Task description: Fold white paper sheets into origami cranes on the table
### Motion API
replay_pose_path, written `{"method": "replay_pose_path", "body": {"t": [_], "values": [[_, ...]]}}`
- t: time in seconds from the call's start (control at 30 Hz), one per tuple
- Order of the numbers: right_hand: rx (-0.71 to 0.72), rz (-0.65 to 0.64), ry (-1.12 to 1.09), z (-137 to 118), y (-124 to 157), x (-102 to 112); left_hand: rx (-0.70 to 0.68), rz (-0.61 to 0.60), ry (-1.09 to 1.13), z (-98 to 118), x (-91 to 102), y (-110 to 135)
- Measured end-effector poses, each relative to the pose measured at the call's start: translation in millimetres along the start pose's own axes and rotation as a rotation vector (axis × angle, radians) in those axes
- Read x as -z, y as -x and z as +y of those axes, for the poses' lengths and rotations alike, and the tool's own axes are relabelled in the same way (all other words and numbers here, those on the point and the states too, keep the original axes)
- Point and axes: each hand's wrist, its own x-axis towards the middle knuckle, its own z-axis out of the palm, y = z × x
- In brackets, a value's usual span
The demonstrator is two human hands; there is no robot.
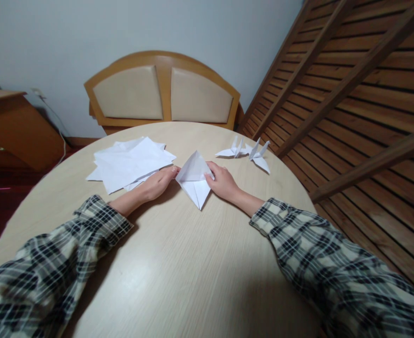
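Note:
A white sheet of origami paper [195, 169], folded into a kite-like diamond, is held between my two hands a little over the round table. Its lower half shows two flaps meeting along a centre crease. My right hand [224, 182] grips the right edge, thumb on top and the other fingers mostly hidden behind. At the left corner, my left hand [157, 183] has its fingers closed at the paper's edge; their undersides are hidden. Close beyond the left hand lies a loose pile of white paper sheets [129, 162]. Folded paper cranes [258, 155] stand beyond the right hand.
The pale round wooden table [179, 272] fills the middle. Behind it is a wooden headboard [166, 89] with cream panels against the wall. A slatted wooden partition [362, 94] slants along the right. At the far left are a wooden cabinet [13, 122] and a cable [61, 129].

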Motion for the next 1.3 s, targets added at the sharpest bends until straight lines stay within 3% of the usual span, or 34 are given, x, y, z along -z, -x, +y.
{"method": "replay_pose_path", "body": {"t": [0.47, 1.03, 1.3], "values": [[-0.065, 0.03, -0.035, 2.9, -0.1, -2.0, -0.073, -0.062, -0.051, -2.9, -0.9, -0.6], [-0.079, 0.047, -0.042, 3.9, -1.1, -2.9, -0.182, -0.06, -0.132, -12.1, -3.8, -0.1], [-0.075, 0.057, -0.064, 6.0, -1.4, -4.9, -0.166, -0.045, -0.163, -12.2, -2.8, 0.7]]}}
